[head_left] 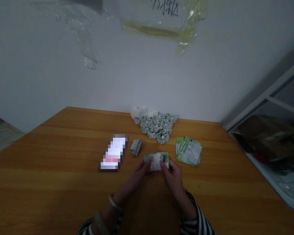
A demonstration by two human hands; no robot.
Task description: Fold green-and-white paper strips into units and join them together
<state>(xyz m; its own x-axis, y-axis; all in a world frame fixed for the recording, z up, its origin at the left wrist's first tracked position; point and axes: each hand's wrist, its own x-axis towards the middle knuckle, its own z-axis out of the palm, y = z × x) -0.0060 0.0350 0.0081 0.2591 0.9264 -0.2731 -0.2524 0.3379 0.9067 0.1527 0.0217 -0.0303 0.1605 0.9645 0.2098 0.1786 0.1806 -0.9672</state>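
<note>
Between my two hands, just above the table, is a printed leaflet (155,162) with green edges and orange and blue print. My left hand (141,168) grips its left edge, thumb on top. On the right edge, my right hand (172,172) pinches it with the thumb on the printed face. Fingers under the leaflet are hidden. A small folded paper packet (136,147) with green and white print lies just beyond my left hand. To the right of my right hand rests a fanned stack of green printed leaflets (189,150).
A heap of small printed paper pieces (158,125) lies against the wall, with crumpled white tissue (138,112) at its back left. A phone with a blurred screen (114,152) lies on the wooden table (51,169). A metal-framed shelf (267,98) stands at right.
</note>
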